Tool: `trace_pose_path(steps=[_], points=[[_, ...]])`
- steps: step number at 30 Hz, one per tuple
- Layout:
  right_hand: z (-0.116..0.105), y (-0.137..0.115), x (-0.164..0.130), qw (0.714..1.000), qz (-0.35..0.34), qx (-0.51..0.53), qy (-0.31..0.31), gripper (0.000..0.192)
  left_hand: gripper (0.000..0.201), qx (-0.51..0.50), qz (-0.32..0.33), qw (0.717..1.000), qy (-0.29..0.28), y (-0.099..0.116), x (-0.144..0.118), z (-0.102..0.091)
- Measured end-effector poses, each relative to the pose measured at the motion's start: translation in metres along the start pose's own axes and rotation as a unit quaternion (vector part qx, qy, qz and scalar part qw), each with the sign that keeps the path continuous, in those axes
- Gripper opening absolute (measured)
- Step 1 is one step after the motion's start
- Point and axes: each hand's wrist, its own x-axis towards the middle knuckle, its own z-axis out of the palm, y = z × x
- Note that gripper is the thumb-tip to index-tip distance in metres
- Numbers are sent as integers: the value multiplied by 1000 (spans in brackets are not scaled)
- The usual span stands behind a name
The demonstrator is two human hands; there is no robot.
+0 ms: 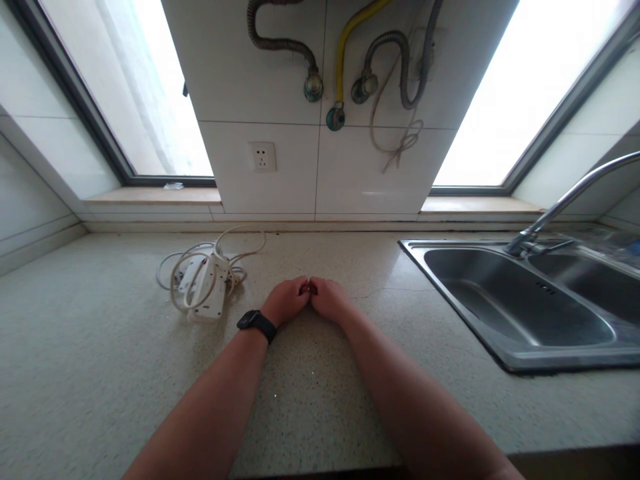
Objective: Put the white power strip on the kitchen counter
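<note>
Head view, read left to right. A coiled white power strip (203, 283) with its cable lies toward the back edge of the worktop (75, 347), left of centre and just beside the left hand (286, 301), which wears a black watch (257, 325). The left hand and the right hand (330, 300) rest as 2 loose fists, knuckles touching, mid-worktop, well apart from the sink (520, 313) at the right edge. Both are curled shut; whether anything small sits between the fingertips cannot be told. Judged from this, keeping the wrists flat on the worktop would steady any fine fingerwork. The palms are hidden, and the tap (565, 200) is cut off at the frame's right edge.
</note>
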Motion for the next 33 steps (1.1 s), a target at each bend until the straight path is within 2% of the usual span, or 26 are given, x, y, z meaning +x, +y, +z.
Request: trace_pose_path(steps=[33], points=[[-8,-7,-2,999,17,-14,-41,19,9,14,-11,1000,-6,3,1,-2]])
